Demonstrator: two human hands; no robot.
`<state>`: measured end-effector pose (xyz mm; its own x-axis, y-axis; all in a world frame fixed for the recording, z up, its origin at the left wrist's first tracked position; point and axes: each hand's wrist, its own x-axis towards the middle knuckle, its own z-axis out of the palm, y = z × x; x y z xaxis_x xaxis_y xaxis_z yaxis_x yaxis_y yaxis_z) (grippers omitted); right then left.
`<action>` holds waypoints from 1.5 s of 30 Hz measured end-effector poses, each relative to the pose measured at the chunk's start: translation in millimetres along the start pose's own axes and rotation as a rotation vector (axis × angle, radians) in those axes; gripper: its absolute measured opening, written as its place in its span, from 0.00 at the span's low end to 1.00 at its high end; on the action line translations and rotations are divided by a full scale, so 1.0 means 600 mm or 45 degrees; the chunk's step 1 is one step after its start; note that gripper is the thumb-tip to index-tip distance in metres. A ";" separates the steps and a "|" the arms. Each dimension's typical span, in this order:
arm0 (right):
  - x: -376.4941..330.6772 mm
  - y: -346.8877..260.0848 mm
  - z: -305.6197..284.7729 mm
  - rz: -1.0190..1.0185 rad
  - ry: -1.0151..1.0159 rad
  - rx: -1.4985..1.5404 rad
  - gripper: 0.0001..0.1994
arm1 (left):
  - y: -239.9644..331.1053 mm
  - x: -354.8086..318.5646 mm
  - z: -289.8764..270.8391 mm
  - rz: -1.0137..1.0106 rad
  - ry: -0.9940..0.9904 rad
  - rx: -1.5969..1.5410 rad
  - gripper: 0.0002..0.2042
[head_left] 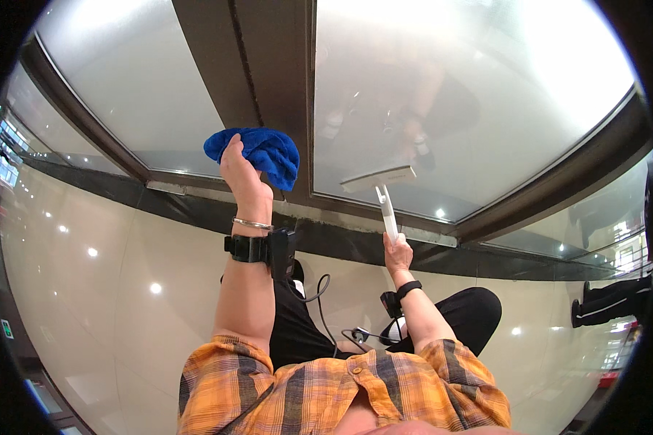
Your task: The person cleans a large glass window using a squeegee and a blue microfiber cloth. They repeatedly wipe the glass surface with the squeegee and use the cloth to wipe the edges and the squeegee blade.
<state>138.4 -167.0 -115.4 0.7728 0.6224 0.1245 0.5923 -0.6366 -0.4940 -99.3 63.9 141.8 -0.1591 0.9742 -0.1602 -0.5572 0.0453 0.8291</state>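
Note:
My left hand (241, 174) grips a blue cloth (263, 153) and presses it against the brown metal door frame (268, 72) near its lower end. My right hand (397, 254) holds the white handle of a squeegee (382, 183), whose blade lies flat on the right frosted glass panel (471, 94) near its bottom edge. Both wrists carry black bands, and a thin bracelet circles the left wrist.
A second frosted glass panel (138, 87) stands to the left of the frame. A dark stone sill (341, 239) runs under the glass. The glossy cream floor (101, 290) spreads below. Another person's dark legs and shoes (606, 304) are at the far right.

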 end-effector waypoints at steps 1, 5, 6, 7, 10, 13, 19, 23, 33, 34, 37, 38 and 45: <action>0.010 -0.008 -0.006 -0.104 0.077 0.102 0.22 | -0.002 -0.003 0.002 -0.024 -0.014 0.006 0.20; 0.089 -0.190 -0.103 -0.412 0.306 0.435 0.19 | -0.009 0.002 -0.005 0.050 0.013 0.010 0.20; 0.107 -0.240 -0.135 -0.407 0.286 0.586 0.19 | -0.008 -0.001 -0.002 0.045 0.020 -0.006 0.19; 0.122 -0.276 -0.157 -0.404 0.269 0.738 0.19 | -0.004 -0.003 0.002 0.044 0.024 -0.026 0.19; 0.147 -0.303 -0.165 -0.322 0.201 0.959 0.20 | 0.001 -0.008 0.007 -0.001 0.022 -0.012 0.19; 0.115 -0.223 -0.093 -0.436 0.289 0.691 0.21 | -0.001 -0.007 0.004 0.039 -0.010 0.004 0.19; -0.004 -0.040 0.020 0.005 0.055 0.236 0.22 | -0.017 0.004 0.000 0.027 -0.060 -0.037 0.18; 0.046 -0.125 -0.034 -0.247 0.263 0.443 0.21 | -0.026 0.011 -0.002 0.027 -0.074 -0.071 0.17; 0.137 -0.230 -0.090 -0.291 0.213 0.961 0.19 | -0.020 0.009 0.001 0.015 -0.073 -0.114 0.16; 0.111 -0.189 -0.056 -0.299 0.206 0.842 0.20 | -0.024 0.013 -0.001 0.021 -0.064 -0.114 0.16; 0.015 -0.079 0.026 -0.048 0.097 0.580 0.27 | -0.012 -0.005 0.003 0.030 -0.043 -0.056 0.17; -0.003 -0.038 0.057 0.084 0.041 0.598 0.29 | -0.018 0.000 -0.001 0.018 -0.082 -0.051 0.16; 0.116 -0.293 -0.207 -0.241 0.146 1.429 0.20 | -0.023 0.010 -0.004 0.028 -0.088 -0.052 0.18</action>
<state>116.4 -67.9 86.9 0.7432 0.5829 0.3284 0.2085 0.2646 -0.9416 -94.4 68.6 128.3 -0.1160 0.9879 -0.1034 -0.5871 0.0158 0.8094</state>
